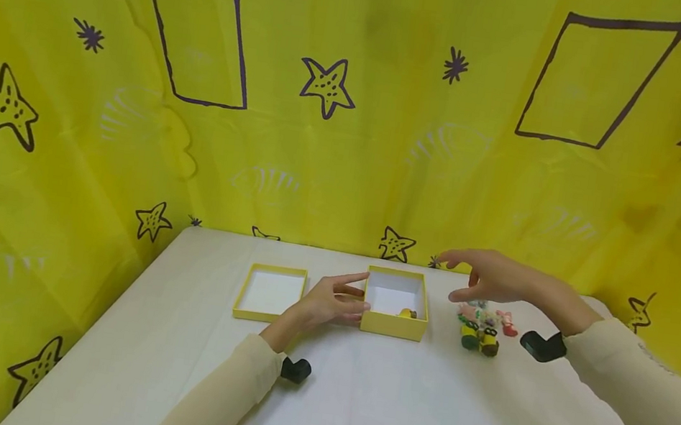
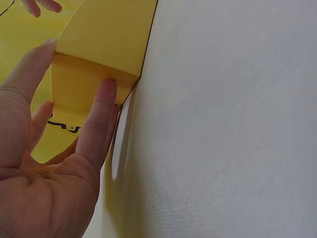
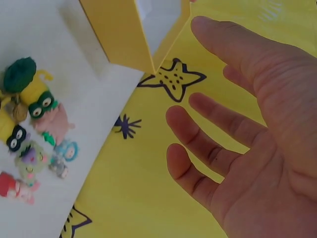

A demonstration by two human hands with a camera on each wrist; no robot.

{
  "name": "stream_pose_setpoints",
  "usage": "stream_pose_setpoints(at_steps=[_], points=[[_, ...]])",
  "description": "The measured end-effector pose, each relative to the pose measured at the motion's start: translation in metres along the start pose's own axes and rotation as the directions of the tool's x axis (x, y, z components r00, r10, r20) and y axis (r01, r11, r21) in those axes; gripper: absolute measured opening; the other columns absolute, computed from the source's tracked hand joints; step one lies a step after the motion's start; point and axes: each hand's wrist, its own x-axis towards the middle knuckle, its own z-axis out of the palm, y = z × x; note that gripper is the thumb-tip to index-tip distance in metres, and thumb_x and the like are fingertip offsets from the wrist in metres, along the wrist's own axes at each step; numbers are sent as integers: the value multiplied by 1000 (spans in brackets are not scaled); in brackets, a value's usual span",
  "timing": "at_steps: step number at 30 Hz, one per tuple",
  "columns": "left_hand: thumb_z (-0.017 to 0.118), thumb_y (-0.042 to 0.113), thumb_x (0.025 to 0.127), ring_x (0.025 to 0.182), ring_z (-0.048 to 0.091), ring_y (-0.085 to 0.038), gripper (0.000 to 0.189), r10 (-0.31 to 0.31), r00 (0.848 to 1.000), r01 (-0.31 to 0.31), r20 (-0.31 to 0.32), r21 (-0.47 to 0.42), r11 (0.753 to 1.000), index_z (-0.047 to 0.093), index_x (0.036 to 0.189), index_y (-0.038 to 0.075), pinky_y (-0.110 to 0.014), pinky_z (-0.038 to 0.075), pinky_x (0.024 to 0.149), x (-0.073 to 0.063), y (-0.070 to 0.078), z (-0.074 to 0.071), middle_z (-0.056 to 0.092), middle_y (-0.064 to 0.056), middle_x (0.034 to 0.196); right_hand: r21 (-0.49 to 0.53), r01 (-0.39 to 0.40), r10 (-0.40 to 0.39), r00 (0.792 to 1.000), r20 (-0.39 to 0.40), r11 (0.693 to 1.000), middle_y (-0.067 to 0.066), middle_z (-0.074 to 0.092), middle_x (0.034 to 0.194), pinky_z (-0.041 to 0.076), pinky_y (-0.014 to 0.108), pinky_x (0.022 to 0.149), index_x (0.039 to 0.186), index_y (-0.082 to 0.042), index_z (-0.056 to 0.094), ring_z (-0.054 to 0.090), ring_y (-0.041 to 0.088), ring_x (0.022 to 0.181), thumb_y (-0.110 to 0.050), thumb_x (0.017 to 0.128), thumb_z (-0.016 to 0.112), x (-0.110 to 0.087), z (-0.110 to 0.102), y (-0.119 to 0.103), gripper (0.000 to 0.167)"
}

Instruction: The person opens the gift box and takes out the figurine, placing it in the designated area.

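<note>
A yellow box (image 1: 393, 326) with a white inside stands open-topped on the table. A small yellow figure (image 1: 407, 313) lies inside it by the front wall. My left hand (image 1: 331, 302) touches the box's left side with extended fingers, one fingertip resting on its wall in the left wrist view. To the right of the box, my right hand (image 1: 491, 274) hovers in the air, holding nothing, its fingers loosely bent and spread in the right wrist view. Below it lies a cluster of small toy figures, including a yellow one with a green top (image 3: 37, 99), a pink one (image 3: 53, 124) and a red-and-pink one (image 1: 508, 325).
A shallow yellow lid (image 1: 272, 292), white inside, lies left of the box, beside my left hand. The white table (image 1: 353, 403) ends at a yellow curtain (image 1: 346, 170) printed with stars and frames behind it.
</note>
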Motion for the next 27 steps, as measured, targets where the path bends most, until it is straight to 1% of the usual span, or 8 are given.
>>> stream_pose_setpoints(at_steps=[5,9,12,15,19,23,27], points=[[82,12,89,109,69,-24,71,6,1000,-6,-9,8,1000,53,152,26,-35,62,87,0,0,0,59,-15,137,9,27,-27,1000,-14,1000,16,65,127,56,30,69,143,-8,57,61,22,86,-25,90,82,13,7,-3,61],[81,9,90,109,69,-25,71,9,1000,-9,-1,-2,1000,52,153,24,-36,62,87,0,0,0,59,-16,137,23,42,-42,999,-23,999,16,66,123,56,30,72,141,-8,58,62,26,91,-25,90,81,23,15,-3,58],[81,9,90,111,68,-25,72,14,1000,-14,4,-2,1000,51,154,21,-36,62,87,0,0,0,59,-16,137,38,51,-50,998,-25,998,19,67,121,56,30,70,139,-9,60,62,25,88,-23,91,81,29,23,-2,55],[81,9,89,112,67,-25,73,10,1000,-10,4,-1,1000,50,154,20,-36,62,87,-1,0,1,59,-16,137,55,57,-55,998,-27,997,18,66,119,56,30,67,137,-8,61,60,23,81,-22,90,82,36,32,1,54],[82,10,89,111,68,-24,73,2,1000,-2,0,-5,1000,50,154,22,-36,62,87,-1,1,1,60,-15,137,71,60,-59,998,-21,996,16,66,116,54,30,65,136,-6,61,57,20,74,-21,89,83,43,44,4,54],[82,11,89,111,68,-24,72,0,1000,0,-3,-7,1000,52,153,24,-35,62,87,-1,1,1,61,-14,136,70,65,-65,998,-14,995,19,66,116,53,30,67,136,-5,61,55,18,74,-20,88,83,49,51,4,54],[82,10,89,110,68,-25,71,6,1000,-6,-1,-16,1000,53,152,24,-36,62,87,-1,0,0,60,-15,136,55,85,-84,996,-14,995,20,67,113,51,31,68,132,-3,64,56,23,78,-20,88,84,54,57,5,52]])
